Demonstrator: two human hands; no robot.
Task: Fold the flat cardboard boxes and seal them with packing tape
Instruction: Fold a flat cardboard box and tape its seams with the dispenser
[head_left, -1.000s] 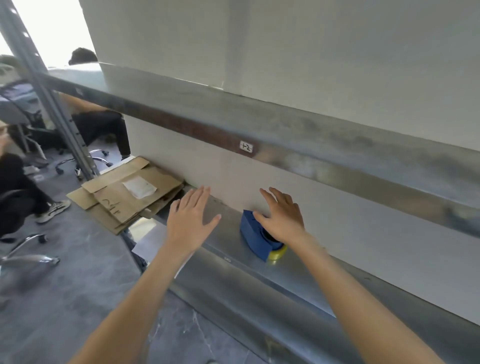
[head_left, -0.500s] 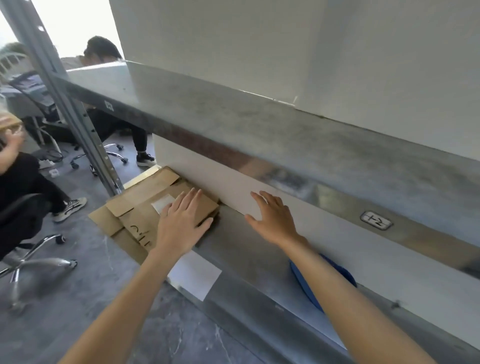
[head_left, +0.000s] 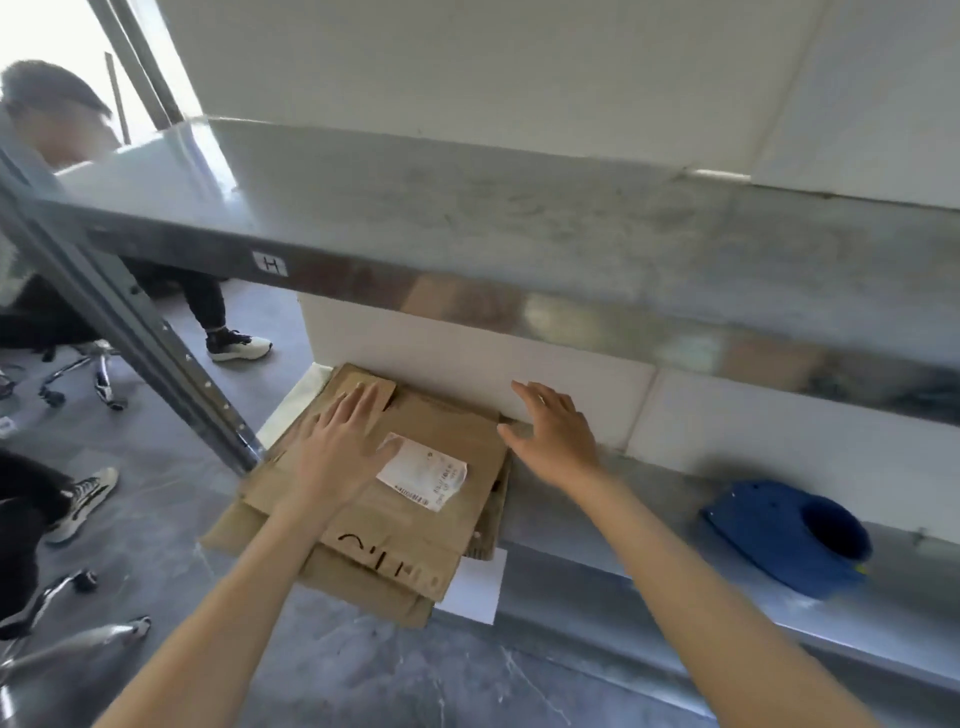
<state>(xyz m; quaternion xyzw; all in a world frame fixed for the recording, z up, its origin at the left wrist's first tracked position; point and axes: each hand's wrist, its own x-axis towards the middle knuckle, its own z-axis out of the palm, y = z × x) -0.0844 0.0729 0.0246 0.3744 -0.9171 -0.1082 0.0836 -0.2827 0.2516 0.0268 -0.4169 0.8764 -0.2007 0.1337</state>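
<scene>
Cardboard: a stack of flat cardboard boxes lies on the left end of a metal shelf, overhanging its front edge; a white label is stuck on the top sheet.
Left hand: the left hand lies flat on the top sheet, fingers straight and spread, gripping nothing.
Right hand: the right hand is open with fingers extended at the stack's right back corner, thumb at the cardboard edge.
Tape: a blue tape dispenser sits on the same shelf, well to the right.
Background: a seated person is at far left.

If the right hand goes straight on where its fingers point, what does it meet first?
Probably the white back panel; the right hand looks close to it, though depth is unclear.
</scene>
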